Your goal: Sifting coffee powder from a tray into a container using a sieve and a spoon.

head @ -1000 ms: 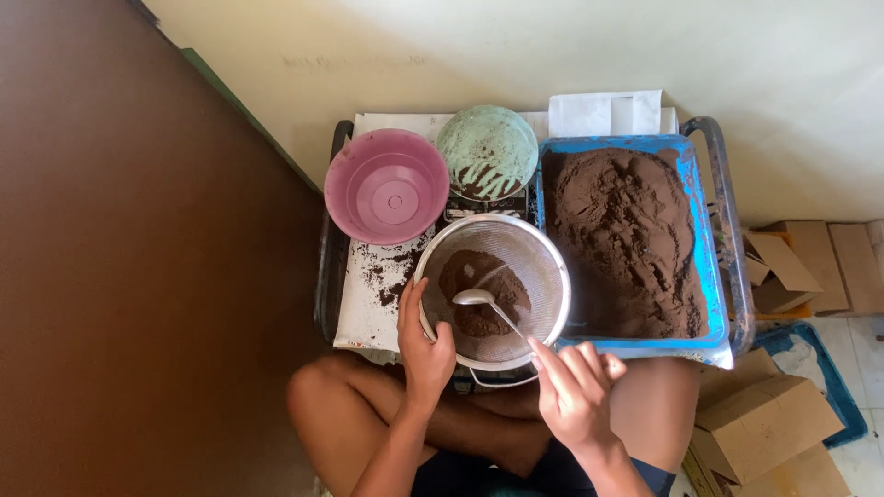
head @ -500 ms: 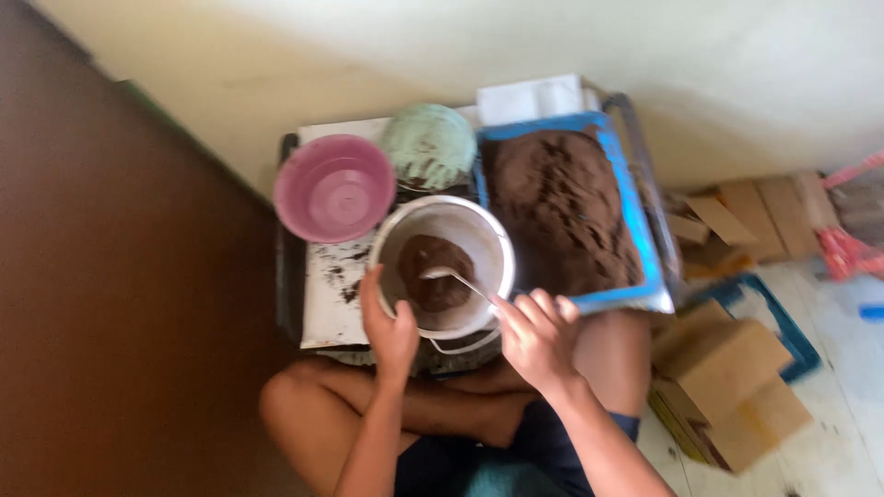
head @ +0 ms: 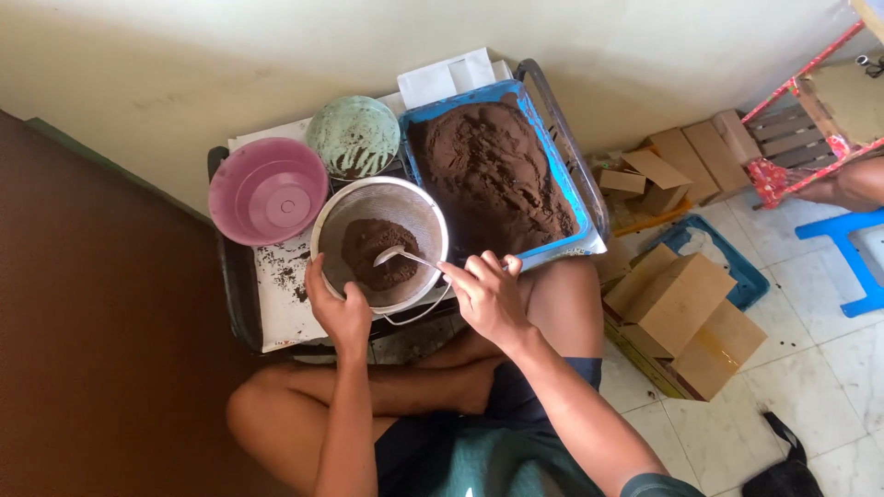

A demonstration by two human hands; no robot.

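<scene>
My left hand (head: pixel 339 313) is clamped on the near rim of the round metal sieve (head: pixel 379 244), at about seven o'clock on it. My right hand (head: pixel 486 296) is closed in a narrow pinch on the handle of a metal spoon (head: pixel 398 255), whose bowl rests in the heap of brown powder (head: pixel 378 250) in the middle of the sieve. The sieve sits on a low dark cart (head: pixel 238 294) in front of my crossed legs.

At two o'clock from the sieve, just beside it, lies a blue tray (head: pixel 564 195) filled with more brown powder, its near corner close to my right knuckles. At ten o'clock stands a pink bowl (head: pixel 267 190), touching or nearly touching the sieve; at twelve, a pale green bowl (head: pixel 354 136) smeared with brown. White paper (head: pixel 281 304) speckled with spilled powder covers the cart under my left wrist. Cardboard boxes (head: pixel 681 313) crowd the floor at three o'clock, beside my right knee.
</scene>
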